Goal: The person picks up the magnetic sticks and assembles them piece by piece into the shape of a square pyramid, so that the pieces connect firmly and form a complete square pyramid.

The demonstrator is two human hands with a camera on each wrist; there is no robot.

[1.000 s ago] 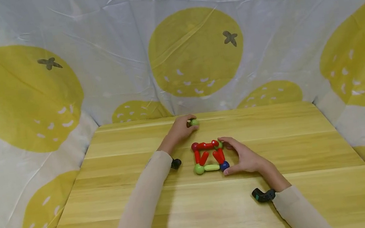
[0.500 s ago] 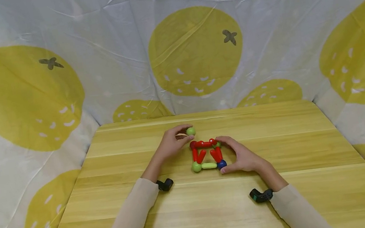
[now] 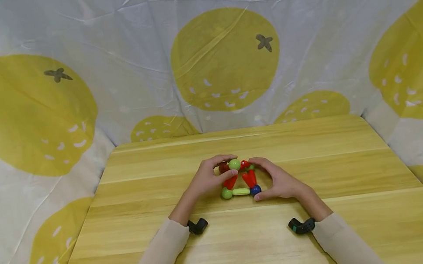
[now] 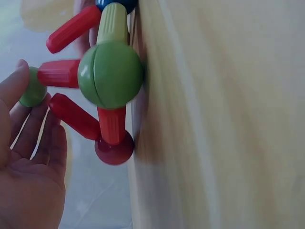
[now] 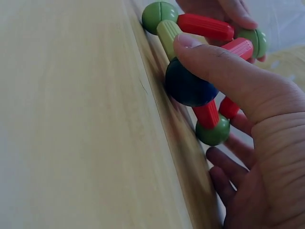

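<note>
A square base of magnetic balls and rods lies on the table, with a lime green ball (image 3: 226, 192), a yellow-green rod (image 3: 241, 191) and a blue ball (image 3: 255, 189) along its near side. Red rods (image 4: 76, 117) slant up from its corners. Above it my left hand (image 3: 210, 177) pinches another green ball (image 3: 234, 164) between thumb and fingers; the left wrist view has that ball at the tip of a red rod (image 4: 58, 73). My right hand (image 3: 282, 181) holds the base's right side, thumb on the blue ball, fingers around the far green ball (image 5: 213, 130). The dark red ball is partly hidden behind my left hand.
The wooden table (image 3: 328, 245) extends around both hands. Behind it hangs a pale cloth (image 3: 316, 48) printed with yellow fruit. Black wrist devices (image 3: 302, 225) sit at both cuffs.
My left hand has brought the green ball from behind the base toward me, then right, over its slanting rods. My right hand has stayed on the base, which has shifted only slightly.
</note>
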